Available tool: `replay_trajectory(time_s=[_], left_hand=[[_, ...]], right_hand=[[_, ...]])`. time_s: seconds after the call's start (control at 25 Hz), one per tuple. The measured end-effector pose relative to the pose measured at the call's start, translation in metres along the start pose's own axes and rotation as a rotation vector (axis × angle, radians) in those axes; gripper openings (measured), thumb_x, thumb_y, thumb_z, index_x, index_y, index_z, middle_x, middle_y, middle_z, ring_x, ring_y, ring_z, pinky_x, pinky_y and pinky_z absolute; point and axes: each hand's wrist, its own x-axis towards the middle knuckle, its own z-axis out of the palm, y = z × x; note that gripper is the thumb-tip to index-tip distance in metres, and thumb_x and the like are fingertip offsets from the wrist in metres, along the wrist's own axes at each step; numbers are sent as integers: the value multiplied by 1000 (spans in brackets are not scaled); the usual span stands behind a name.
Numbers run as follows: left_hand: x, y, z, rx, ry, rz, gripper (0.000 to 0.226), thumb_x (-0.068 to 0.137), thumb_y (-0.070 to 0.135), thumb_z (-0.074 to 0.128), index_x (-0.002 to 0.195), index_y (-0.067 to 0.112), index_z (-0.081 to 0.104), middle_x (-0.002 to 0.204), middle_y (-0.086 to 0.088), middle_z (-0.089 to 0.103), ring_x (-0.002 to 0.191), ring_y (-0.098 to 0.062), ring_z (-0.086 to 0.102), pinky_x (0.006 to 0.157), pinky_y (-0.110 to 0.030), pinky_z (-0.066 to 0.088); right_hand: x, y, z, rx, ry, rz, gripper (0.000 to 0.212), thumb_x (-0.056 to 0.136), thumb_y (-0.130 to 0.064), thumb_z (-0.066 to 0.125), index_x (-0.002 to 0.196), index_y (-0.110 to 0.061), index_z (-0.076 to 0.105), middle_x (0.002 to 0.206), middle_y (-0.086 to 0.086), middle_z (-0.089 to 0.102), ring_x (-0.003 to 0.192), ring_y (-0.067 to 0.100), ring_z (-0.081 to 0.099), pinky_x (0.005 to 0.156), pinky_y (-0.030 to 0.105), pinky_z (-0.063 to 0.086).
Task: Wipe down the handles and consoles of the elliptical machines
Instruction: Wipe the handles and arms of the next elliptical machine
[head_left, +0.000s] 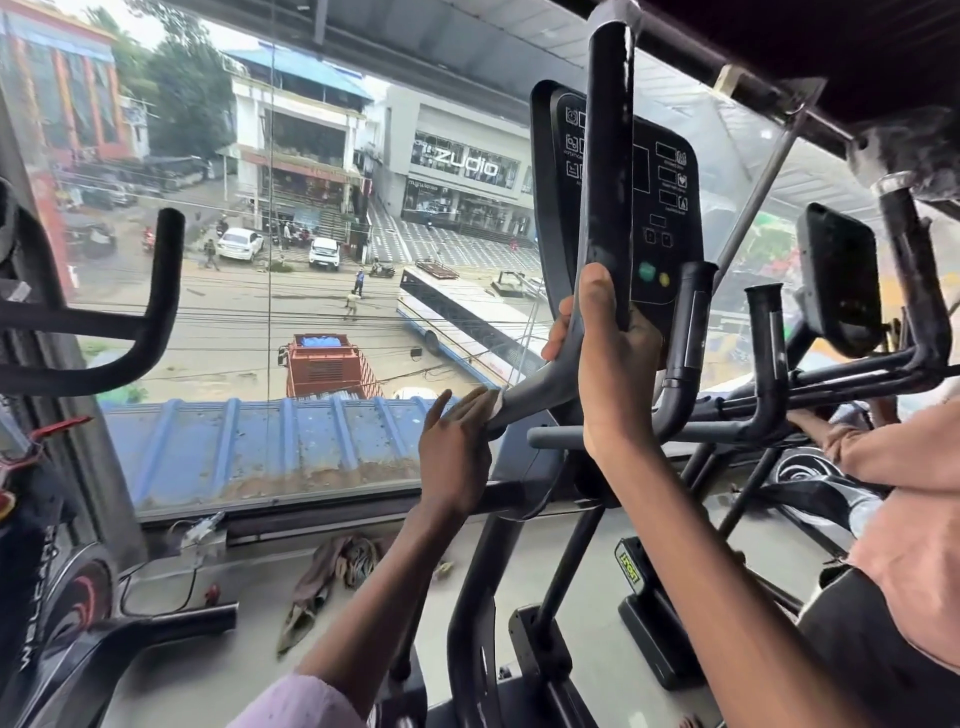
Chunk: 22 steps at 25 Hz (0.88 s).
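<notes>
Window (270, 260) behind, right hand (613, 358) gripping handle (602, 171), console (660, 208) just beyond

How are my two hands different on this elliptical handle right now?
The right hand is higher, by the console, fingers curled round the handle; the left hand is lower, at the bend, fingers straight, pressing a small white wipe. Both touch one handle.

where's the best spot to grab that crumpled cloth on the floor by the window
Judging from the head view, take the crumpled brownish cloth at its bunched upper heap, from above. There the folds stand up for the fingers to pinch, while its lower tail lies flat on the floor.
</notes>
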Motion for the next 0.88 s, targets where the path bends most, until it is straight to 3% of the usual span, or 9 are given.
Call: replay_trajectory(time_s=[0.08, 0.2, 0.32, 0.4, 0.52, 0.6, 0.68, 0.8, 0.88], left_hand=[[-19, -3, -3, 16, 13, 50, 59, 72, -12, 64, 127, 10, 66, 125, -3, 68, 123, -15, 59, 113, -44, 35], [-33, -20, 5, 40, -44, 9, 66, 71, -12, 66, 131, 16, 64, 131, 1, 65, 128, -11, 55, 115, -40, 33], [-11, -11, 5, -18, -61, -100, 63, 67, -12, 70, 123, 18, 67, 116, 0, 72, 108, -19, 63, 100, -41, 47], [-1, 12, -5, -63, 19, -106, 59, 65, -16, 62, 116, 12, 70, 107, -3, 74, 94, -24, 61, 87, -41, 53], [-15, 33, -18, -132, 137, -6, 61, 70, -15, 52, 125, 7, 67, 124, -5, 69, 119, -18, 59, 106, -36, 43], [-28, 25, -14, -103, 131, 8, 60, 74, -17, 57, 128, 9, 66, 130, -2, 66, 127, -15, 56, 110, -40, 41], [-25, 11, -8, -67, 51, -58, 59, 73, -16, 67, 125, 12, 68, 122, -3, 70, 116, -23, 63, 97, -46, 50], [-1, 6, -15, -61, -65, -131, 55, 72, -9, 73, 118, 20, 71, 98, -3, 74, 87, -34, 66, 70, -37, 55], [7, 19, -27, -94, -14, -43, 55, 72, -7, 72, 120, 19, 70, 101, -1, 73, 91, -31, 65, 70, -31, 53]], right_hand=[[0, -1, 0, -1, 3, -9, 51, 100, -29, 56, 74, 15, 55, 56, 17, 51, 50, 22, 51, 52, 24, 45], [-1, -2, 0, -4, 5, 0, 48, 100, -29, 56, 75, 12, 57, 55, 15, 52, 49, 21, 51, 51, 24, 44], [0, -3, -1, -12, -11, -1, 41, 100, -30, 56, 77, 3, 60, 55, 13, 53, 48, 19, 52, 52, 24, 45], [0, -3, -1, -25, -15, -14, 41, 100, -31, 56, 75, 1, 59, 53, 12, 53, 47, 16, 52, 53, 23, 45], [-1, -3, -1, -13, -10, -16, 39, 101, -29, 55, 75, 1, 58, 54, 13, 52, 45, 15, 51, 51, 21, 44], [-1, -3, -1, -12, -9, -14, 39, 101, -29, 55, 74, 0, 57, 53, 12, 52, 45, 16, 50, 51, 21, 43], [-2, -3, -1, -25, -17, -18, 40, 100, -30, 55, 73, -1, 57, 53, 12, 52, 45, 17, 50, 51, 21, 43], [-1, -4, -3, -36, -34, -25, 40, 101, -30, 55, 74, 0, 58, 55, 14, 53, 47, 18, 51, 51, 21, 44], [-1, -4, -3, -25, -42, -26, 39, 101, -29, 54, 75, 0, 57, 57, 17, 53, 47, 19, 51, 50, 21, 44]])
